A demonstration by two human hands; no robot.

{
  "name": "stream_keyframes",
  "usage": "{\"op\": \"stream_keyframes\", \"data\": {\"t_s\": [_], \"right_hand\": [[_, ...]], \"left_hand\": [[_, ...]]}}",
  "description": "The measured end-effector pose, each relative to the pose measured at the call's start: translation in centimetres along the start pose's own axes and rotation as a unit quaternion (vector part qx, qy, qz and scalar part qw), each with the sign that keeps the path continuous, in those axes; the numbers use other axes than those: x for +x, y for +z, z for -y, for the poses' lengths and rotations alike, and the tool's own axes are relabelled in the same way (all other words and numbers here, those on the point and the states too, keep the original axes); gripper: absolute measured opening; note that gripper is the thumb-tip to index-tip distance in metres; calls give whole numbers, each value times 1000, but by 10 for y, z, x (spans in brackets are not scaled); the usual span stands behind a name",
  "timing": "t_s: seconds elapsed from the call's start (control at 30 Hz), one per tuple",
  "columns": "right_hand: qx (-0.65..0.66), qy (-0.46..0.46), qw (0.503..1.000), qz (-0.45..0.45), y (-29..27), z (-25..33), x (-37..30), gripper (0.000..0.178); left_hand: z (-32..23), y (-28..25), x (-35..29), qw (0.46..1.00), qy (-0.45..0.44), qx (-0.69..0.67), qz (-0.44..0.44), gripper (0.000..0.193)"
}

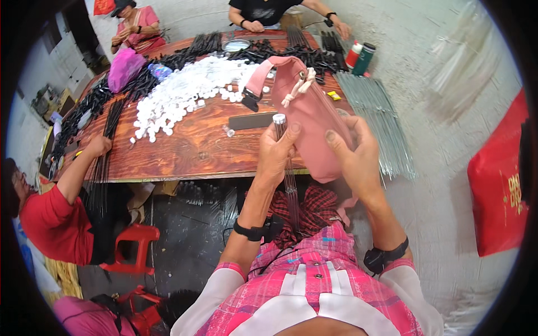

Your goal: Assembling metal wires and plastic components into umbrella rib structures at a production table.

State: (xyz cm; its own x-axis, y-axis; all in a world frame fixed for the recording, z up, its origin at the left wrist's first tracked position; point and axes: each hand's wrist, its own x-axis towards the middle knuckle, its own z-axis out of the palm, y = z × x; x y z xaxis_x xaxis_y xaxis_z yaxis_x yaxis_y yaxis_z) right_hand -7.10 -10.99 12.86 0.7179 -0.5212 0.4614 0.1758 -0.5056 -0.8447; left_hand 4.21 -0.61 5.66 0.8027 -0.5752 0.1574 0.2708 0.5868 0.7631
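A bundle of thin metal rods [291,193] with a white round cap [279,119] at its top stands upright in my left hand [276,151], whose fingers are closed round it. The lower end hangs down over my lap. My right hand [361,157] grips the side of a soft pink bag [316,126], thumb on its front. The bag is held tilted above the table's near edge, against the fingers of my left hand. It has a pink strap [260,78] with a black buckle [251,99], and a knotted cream cord [298,89].
Many white caps [185,92] lie heaped on the wooden table [196,151], near a dark flat slab [255,121]. Black parts [185,53] line its far side; grey rods [375,117] lie right. A person in red [56,218] works at left; two others sit across.
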Motion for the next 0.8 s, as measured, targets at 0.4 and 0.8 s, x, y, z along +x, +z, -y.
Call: {"op": "stream_keyframes", "data": {"t_s": [0.4,0.8], "right_hand": [[183,63,957,214,7,-20,26,42],[218,52,948,225,38,-38,75,19]], "left_hand": [[9,-47,32,997,-41,-64,23,26],[17,-72,33,981,-52,-187,21,43]]}}
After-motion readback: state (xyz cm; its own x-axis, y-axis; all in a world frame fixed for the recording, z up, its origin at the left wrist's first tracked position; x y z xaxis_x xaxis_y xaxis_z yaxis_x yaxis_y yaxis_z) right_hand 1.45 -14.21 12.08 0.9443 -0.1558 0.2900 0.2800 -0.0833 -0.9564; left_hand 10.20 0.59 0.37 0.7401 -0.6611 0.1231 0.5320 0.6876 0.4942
